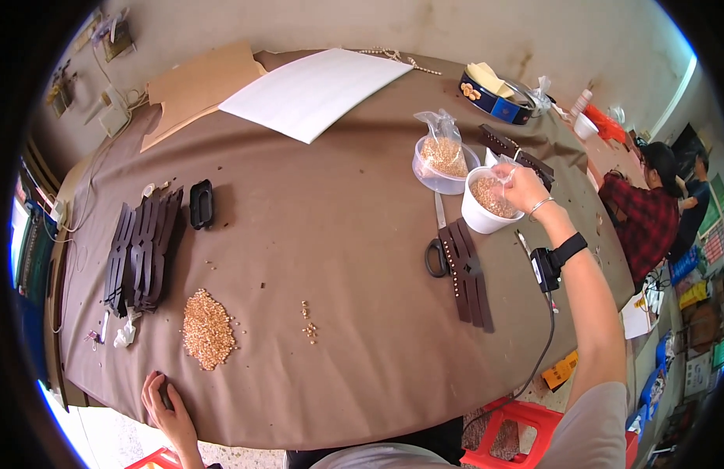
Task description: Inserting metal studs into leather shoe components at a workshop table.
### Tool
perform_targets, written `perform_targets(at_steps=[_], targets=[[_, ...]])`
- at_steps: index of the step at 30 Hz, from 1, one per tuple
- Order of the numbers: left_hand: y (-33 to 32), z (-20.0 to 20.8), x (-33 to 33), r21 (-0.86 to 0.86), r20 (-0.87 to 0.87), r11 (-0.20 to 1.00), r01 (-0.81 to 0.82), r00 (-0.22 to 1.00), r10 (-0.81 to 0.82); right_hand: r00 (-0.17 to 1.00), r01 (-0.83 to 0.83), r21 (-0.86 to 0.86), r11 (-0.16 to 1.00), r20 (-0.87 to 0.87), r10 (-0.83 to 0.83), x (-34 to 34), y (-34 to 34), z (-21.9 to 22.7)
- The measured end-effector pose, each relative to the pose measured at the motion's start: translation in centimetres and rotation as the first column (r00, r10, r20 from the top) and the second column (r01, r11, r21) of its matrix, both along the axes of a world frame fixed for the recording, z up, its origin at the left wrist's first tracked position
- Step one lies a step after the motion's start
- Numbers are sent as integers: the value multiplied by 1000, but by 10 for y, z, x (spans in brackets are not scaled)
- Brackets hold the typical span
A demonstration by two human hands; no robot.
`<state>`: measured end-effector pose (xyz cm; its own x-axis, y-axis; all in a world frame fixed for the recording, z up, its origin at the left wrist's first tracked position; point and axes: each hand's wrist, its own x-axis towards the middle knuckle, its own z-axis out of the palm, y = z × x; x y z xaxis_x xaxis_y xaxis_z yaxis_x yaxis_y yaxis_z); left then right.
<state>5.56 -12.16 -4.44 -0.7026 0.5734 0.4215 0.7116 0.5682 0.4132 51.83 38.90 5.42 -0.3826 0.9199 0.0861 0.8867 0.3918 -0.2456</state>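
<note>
right hand (521,186) is over the white tub (481,220), near the table's right edge, its fingers bunched together at the gold beads (491,202) inside; clear plastic shows around the fingertips, and i cannot tell whether they are clamped on it, on beads, or on nothing. left hand (166,406) lies palm down at the near edge, toward the near left corner, with something dark beneath it; whether it grips that, i cannot tell.

just beyond the tub sits a clear bowl (423,173) holding a bag of beads (442,159). toward the near edge from the tub lie scissors (435,259) and a dark strip (469,285) with small studs along one side. a loose bead pile (208,332) rests near the left hand.

the tub could tip if the wrist leans on its rim or the plastic catches on the fingers, and beads would then scatter over the wrinkled brown cloth (354,234). the cable (546,344) hanging from the wrist device (545,270) could snag on the right edge and jerk the arm. a careless sweep of the left hand might smear the loose pile.
</note>
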Motion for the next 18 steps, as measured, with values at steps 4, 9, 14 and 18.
perform_targets(at_steps=[4, 9, 14, 18], targets=[[0, 2, 3, 6, 0, 1000, 6, 1000, -6, 999, 24, 32, 999, -41, -23, -5, -2, 5], [2, 0, 1, 9, -10, 1000, 22, 1000, -22, 998, -52, -46, 998, -34, 51, 7, 13, 13], [-2, -5, -3, 14, -17, 1000, 19, 1000, -19, 987, 148, -556, 818, 31, -158, -12, 14, 23], [1, -4, -2, 28, 1, 999, 17, 1000, -17, 998, 55, -541, 839, 42, -38, -4, 32, -1]])
